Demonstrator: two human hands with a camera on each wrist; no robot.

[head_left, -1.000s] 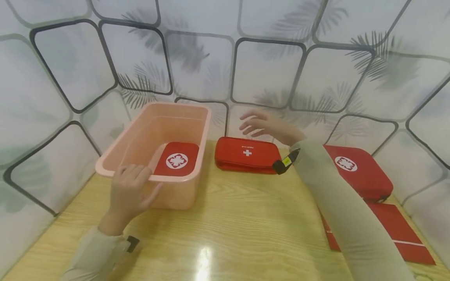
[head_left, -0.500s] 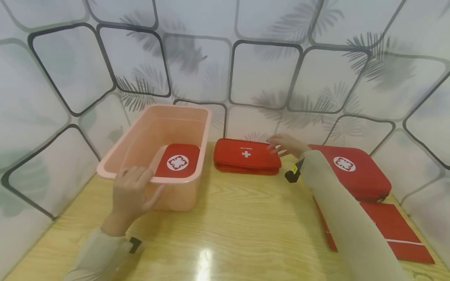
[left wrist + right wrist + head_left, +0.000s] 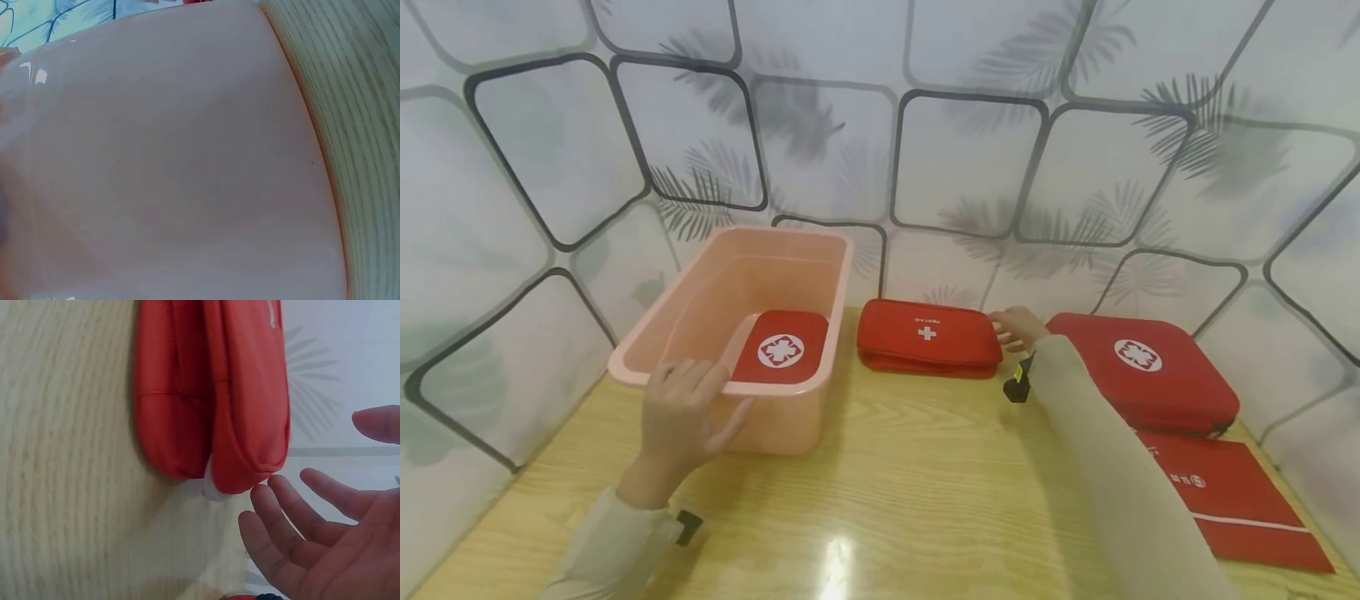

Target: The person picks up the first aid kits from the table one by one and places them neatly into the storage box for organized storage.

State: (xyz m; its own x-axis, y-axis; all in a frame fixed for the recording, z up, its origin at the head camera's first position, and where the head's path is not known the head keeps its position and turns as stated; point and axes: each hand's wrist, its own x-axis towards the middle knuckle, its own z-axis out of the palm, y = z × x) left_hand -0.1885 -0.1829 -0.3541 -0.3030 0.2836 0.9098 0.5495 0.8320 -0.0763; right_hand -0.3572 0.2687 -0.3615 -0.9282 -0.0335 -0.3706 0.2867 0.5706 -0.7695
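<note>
My left hand (image 3: 681, 412) grips the near rim of a pink plastic tub (image 3: 700, 275), fingers over the edge and thumb along the outside. Inside the tub lies a red case (image 3: 748, 367) with a white round emblem. A red first aid pouch (image 3: 895, 333) with a white cross lies flat to the right of the tub. At the pouch's right end is my right hand (image 3: 1018, 327), fingers loosely spread. The right wrist view shows its fingertips (image 3: 262, 495) right at the pouch's corner, thumb apart. In the left wrist view the tub's outer wall (image 3: 175, 156) fills most of the picture.
A larger red case (image 3: 1150, 375) with a white emblem stands at the right, behind my right forearm. In front of it lies a flat red item (image 3: 1232, 492) with a white stripe. A patterned wall (image 3: 970, 158) borders the wooden table (image 3: 910, 467) at the back and sides.
My right hand has moved right and down from above the pouch to its right end. The left hand stays on the tub's rim. The pouch and cases have stayed in place.
</note>
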